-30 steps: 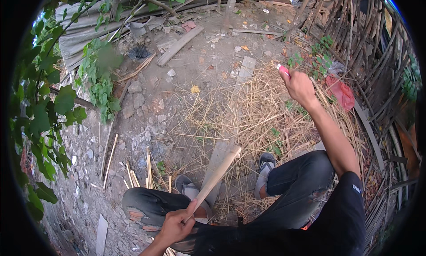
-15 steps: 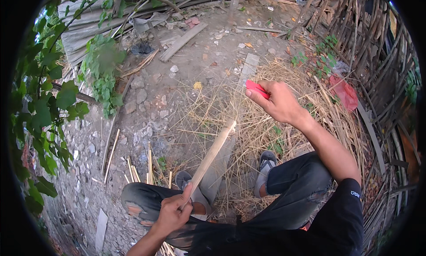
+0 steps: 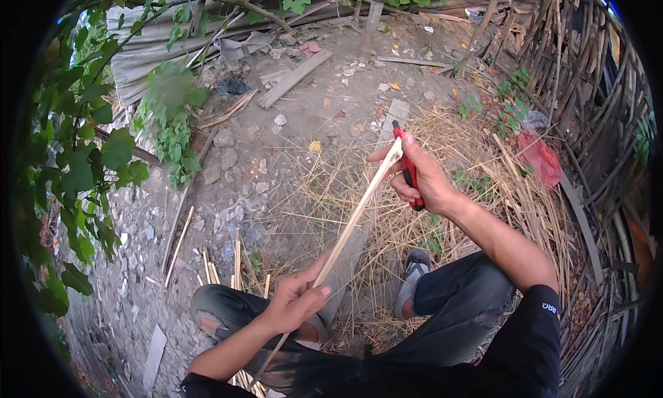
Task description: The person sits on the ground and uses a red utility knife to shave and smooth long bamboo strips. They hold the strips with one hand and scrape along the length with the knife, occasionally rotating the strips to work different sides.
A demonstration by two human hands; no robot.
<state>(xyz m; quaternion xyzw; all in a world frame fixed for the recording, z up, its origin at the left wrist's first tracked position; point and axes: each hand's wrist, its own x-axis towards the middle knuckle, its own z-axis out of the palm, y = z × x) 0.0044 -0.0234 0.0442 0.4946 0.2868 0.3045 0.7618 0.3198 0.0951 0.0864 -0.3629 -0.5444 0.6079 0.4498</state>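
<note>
My left hand [image 3: 297, 303] is closed around the lower part of a long, pale split strip of bamboo or wood [image 3: 353, 222]. The strip slants up and away to the right, its thin near end passing below my hand over my left thigh. Its far end, rough and whitish, meets my right hand [image 3: 429, 180]. That hand grips a slim red-and-black hand tool [image 3: 410, 171], held upright against the palm; no blade can be made out. My right thumb lies close to the strip's tip, and a finger reaches behind it.
Thin shavings [image 3: 456, 253] litter the ground between and beyond my feet, partly over a narrow board [image 3: 356, 249]. Several cut sticks [image 3: 237, 260] lie by my left knee. A stick fence [image 3: 580, 80] stands at right, near a red plastic bag [image 3: 539, 158]; leafy vines [image 3: 76, 170] hang at left.
My right hand has turned and come down to the strip's far end, tool now upright. The strip's far end has risen to the right, and my left hand has shifted up and right.
</note>
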